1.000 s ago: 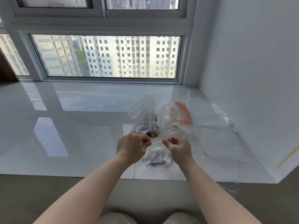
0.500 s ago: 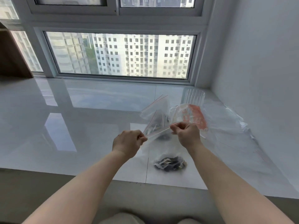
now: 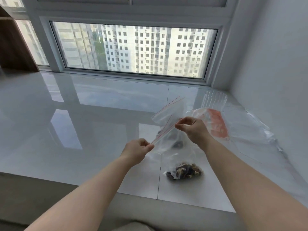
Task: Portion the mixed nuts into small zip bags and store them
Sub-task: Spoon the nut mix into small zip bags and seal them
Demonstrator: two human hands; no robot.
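I hold a clear small zip bag (image 3: 168,152) by its red-lined top strip above the white sill. My left hand (image 3: 139,150) pinches the strip's left end, and my right hand (image 3: 191,129) pinches its right end, higher and farther back. The mixed nuts (image 3: 184,170) sit bunched in the bag's hanging bottom, close to the sill's front edge. Behind it another clear zip bag (image 3: 168,112) leans upright with a few dark pieces low down. A larger bag with an orange label (image 3: 217,125) lies just right of my right hand.
A clear ribbed plastic cup (image 3: 215,100) stands at the back right near the wall. Crumpled clear plastic sheeting (image 3: 253,130) spreads along the right wall. The glossy white sill (image 3: 83,114) runs under the window; a wooden panel (image 3: 13,47) stands far left.
My hands have drawn apart along the zip strip, the right one rising and moving back. The bag now hangs stretched, its nuts lower toward the front edge. The camera view shifted left.
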